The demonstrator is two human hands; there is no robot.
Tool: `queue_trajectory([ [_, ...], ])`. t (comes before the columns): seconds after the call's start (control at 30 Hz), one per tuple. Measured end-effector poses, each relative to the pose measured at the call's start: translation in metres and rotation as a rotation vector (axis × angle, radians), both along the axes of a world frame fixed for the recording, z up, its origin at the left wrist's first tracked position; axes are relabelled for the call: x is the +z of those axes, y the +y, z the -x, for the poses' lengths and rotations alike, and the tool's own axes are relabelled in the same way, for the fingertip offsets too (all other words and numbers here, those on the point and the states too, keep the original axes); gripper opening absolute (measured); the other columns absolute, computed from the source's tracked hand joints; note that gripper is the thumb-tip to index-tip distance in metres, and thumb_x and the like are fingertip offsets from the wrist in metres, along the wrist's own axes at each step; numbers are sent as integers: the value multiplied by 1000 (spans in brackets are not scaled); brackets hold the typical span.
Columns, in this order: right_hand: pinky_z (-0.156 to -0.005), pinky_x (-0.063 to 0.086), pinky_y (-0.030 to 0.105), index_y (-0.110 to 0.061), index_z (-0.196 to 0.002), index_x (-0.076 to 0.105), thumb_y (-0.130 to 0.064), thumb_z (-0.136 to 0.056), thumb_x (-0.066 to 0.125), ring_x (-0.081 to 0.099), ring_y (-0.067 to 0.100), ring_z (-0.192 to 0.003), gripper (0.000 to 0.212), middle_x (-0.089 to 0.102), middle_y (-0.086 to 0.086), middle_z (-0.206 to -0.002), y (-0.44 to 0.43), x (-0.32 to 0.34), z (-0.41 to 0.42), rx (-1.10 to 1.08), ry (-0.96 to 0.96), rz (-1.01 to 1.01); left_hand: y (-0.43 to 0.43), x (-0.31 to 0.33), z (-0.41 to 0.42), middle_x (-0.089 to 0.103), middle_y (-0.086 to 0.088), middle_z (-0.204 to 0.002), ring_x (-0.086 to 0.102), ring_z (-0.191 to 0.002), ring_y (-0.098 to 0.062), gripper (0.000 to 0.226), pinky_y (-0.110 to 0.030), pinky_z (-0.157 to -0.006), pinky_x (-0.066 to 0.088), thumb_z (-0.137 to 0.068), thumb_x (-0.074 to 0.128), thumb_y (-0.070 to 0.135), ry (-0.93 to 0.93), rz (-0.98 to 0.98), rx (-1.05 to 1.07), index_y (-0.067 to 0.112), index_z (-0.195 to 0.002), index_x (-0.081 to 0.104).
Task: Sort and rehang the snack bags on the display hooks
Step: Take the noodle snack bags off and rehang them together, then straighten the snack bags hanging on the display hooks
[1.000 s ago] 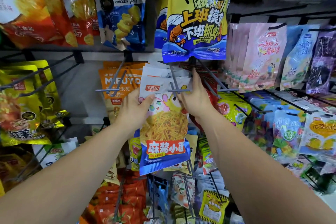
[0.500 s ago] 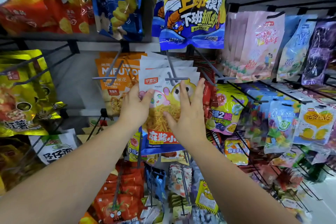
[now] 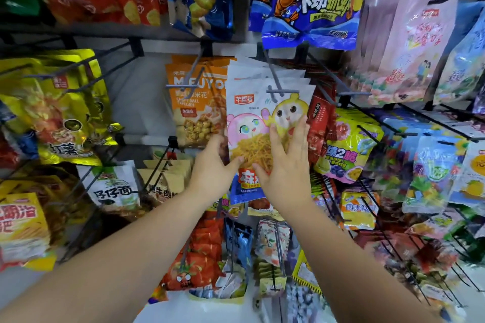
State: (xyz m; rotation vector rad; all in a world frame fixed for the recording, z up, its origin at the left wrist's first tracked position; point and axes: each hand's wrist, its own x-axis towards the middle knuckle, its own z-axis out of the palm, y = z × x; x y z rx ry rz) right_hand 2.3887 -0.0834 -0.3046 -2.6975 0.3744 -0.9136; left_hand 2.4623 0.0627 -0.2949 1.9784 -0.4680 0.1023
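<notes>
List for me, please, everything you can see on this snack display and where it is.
noodle bags: several stacked, white with blue bottoms, centre hook
hook: one, grey, through the noodle bags' tops
popcorn bags: at least two, orange, just left of the noodle bags
shrimp snack bag: one, yellow and blue, above centre
sweet potato bags: several, gold, far left
pink bags: several, pink, upper right
left hand: one, pinches the noodle bags' left edge
right hand: one, fingers flat on the front noodle bag
</notes>
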Motion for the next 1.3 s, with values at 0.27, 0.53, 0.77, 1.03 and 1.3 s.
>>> queue_trajectory([
  [0.27,-124,26,52,-28,-161,24,-42,-93,69,-7,31,-159,83,-12,10,-171,30,-31,14,30,10,-32,66,-24,8,59,16,-103,61,-96,-16,27,-38,-85,53,-94,71,26,-31,-129,16,32,-112,53],
  [0.53,-107,35,46,-17,-128,64,-25,-83,79,45,35,-130,48,49,16,-139,95,-70,13,-8,-170,-10,156,-65,-15,57,3,-100,59,-99,-24,14,-34,-85,46,-90,75,20,-159,-293,83,16,-101,66],
  [0.77,-93,50,48,-18,-119,69,-32,-85,70,56,35,-115,37,58,11,-125,157,-92,-11,-62,4,-56,211,-78,-48,58,-5,-129,52,-124,-28,36,-44,-105,45,-90,74,26,-165,-461,-26,18,-124,69],
  [1.03,-96,46,51,-21,-109,74,-40,-84,66,58,37,-112,33,65,6,-120,187,-110,-30,-175,151,-23,244,-88,-73,53,2,-122,56,-116,-22,39,-34,-96,47,-92,72,28,-98,-393,-100,20,-128,62],
  [1.3,-84,46,41,-12,-101,73,-42,-98,50,58,32,-99,38,63,9,-103,160,-109,-16,-238,-63,-263,207,-91,-56,54,7,-105,63,-79,-14,27,-35,-76,54,-92,70,30,-140,-278,-315,18,-116,67],
])
